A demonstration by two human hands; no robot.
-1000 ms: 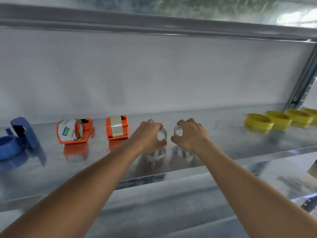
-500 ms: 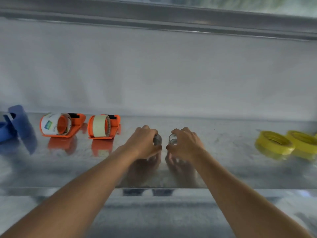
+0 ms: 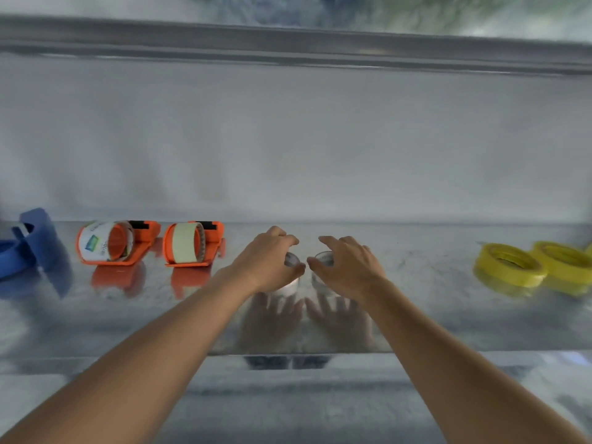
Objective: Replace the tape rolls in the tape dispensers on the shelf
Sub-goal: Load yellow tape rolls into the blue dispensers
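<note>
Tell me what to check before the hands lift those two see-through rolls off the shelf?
1. Left hand on the left clear roll: fingers curl round it, ok.
2. Right hand on the right clear roll: fingers look spread and loosening, cannot tell if it grips.
3. Both rolls resting on the shelf: ok.
4. Two orange dispensers within reach at left: ok, though both already carry rolls.
5. Yellow rolls out of the way at right: ok.
</note>
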